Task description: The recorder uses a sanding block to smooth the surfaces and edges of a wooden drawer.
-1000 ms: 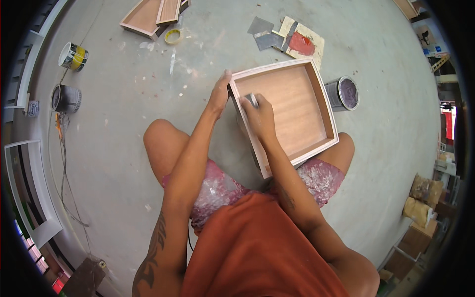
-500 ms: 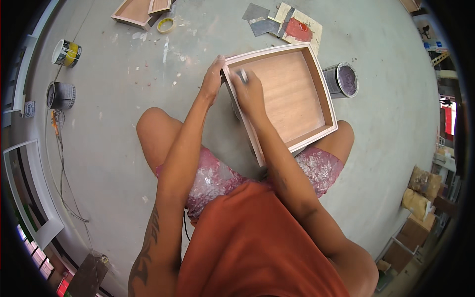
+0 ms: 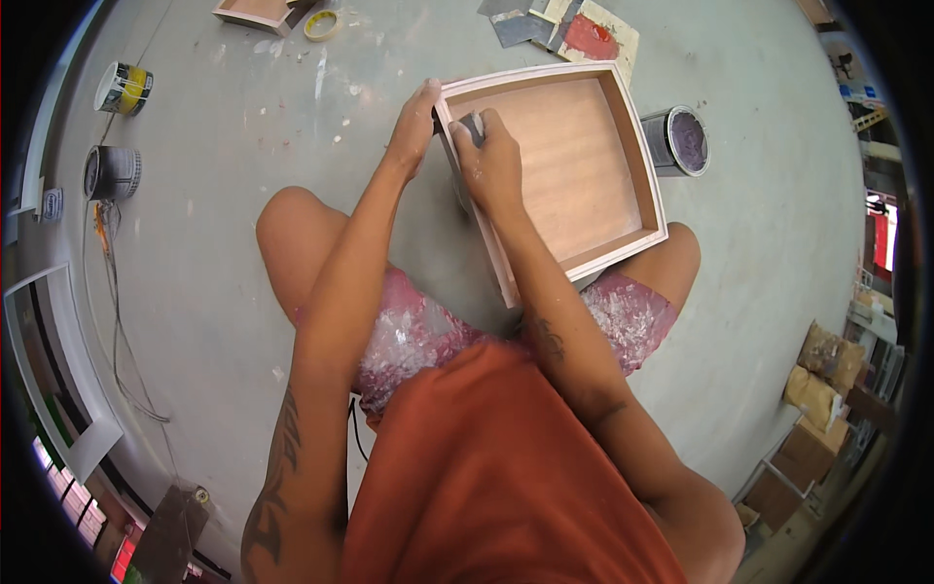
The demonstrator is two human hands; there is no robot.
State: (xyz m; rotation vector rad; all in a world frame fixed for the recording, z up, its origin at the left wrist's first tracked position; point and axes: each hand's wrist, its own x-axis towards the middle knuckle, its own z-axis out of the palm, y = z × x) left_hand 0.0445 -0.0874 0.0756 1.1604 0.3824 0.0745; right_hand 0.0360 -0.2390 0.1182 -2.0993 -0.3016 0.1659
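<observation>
A shallow wooden drawer [image 3: 574, 165] with a pale, slightly curved rim rests tilted between my bent legs, its open side facing me. My left hand [image 3: 413, 134] is closed around its far left corner, thumb on the rim. Inside the left wall, my right hand [image 3: 492, 164] pinches a folded piece of dark grey sandpaper [image 3: 472, 127] against the wood near that corner. White dust marks the fingers of my right hand. The fingertips of my left hand are hidden behind the drawer's outer side.
An open can [image 3: 678, 142] with greyish purple contents stands right of the drawer. Beyond lie grey sheets [image 3: 520, 29] and a board with red paste [image 3: 592, 37]. A tape roll [image 3: 321, 25] lies near another wooden drawer [image 3: 255, 14]. Two cans [image 3: 113, 173] and a cable [image 3: 115, 321] are at left.
The whole scene has shifted slightly upward in view. My right hand, blurred before, now shows sharply at nearly the same place along the left wall. My left hand keeps its hold.
</observation>
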